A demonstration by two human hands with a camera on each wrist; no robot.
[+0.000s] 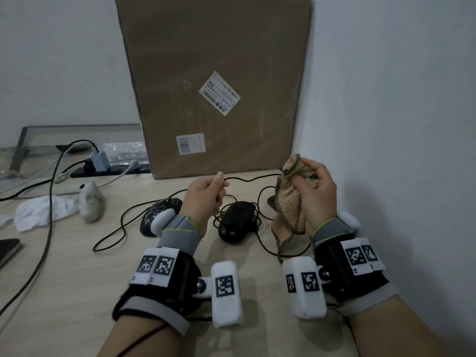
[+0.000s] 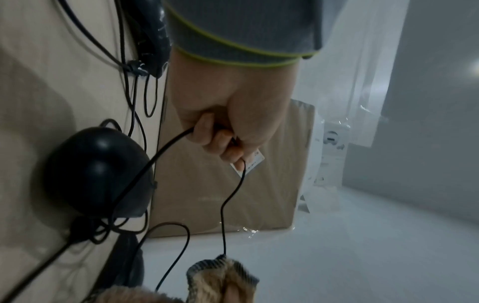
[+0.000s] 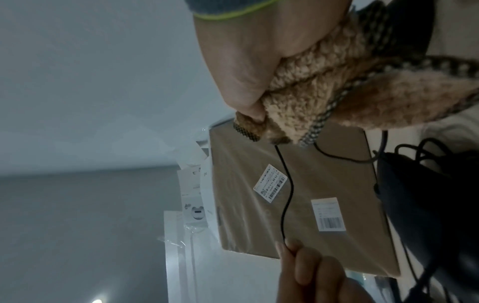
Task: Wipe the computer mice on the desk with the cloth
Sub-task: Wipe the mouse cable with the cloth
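Two black wired mice lie on the desk: a plain one (image 1: 238, 219) (image 2: 95, 170) between my wrists and a patterned one (image 1: 161, 210) partly behind my left wrist. My left hand (image 1: 208, 194) (image 2: 223, 133) is raised above them and pinches a black mouse cable (image 1: 247, 179) (image 2: 230, 203). That cable runs right into the tan fluffy cloth (image 1: 291, 202) (image 3: 324, 88), which my right hand (image 1: 316, 191) (image 3: 249, 61) grips in a bunch, wrapped around the cable. A third dark mouse (image 1: 271, 200) shows only partly behind the cloth.
A large cardboard box (image 1: 219, 81) leans against the wall just behind the mice. A white wall (image 1: 399, 124) closes the right side. To the left lie a grey-white mouse (image 1: 90, 202), a white crumpled cloth (image 1: 41, 212), a power strip (image 1: 110, 170) with a charger, and loose cables.
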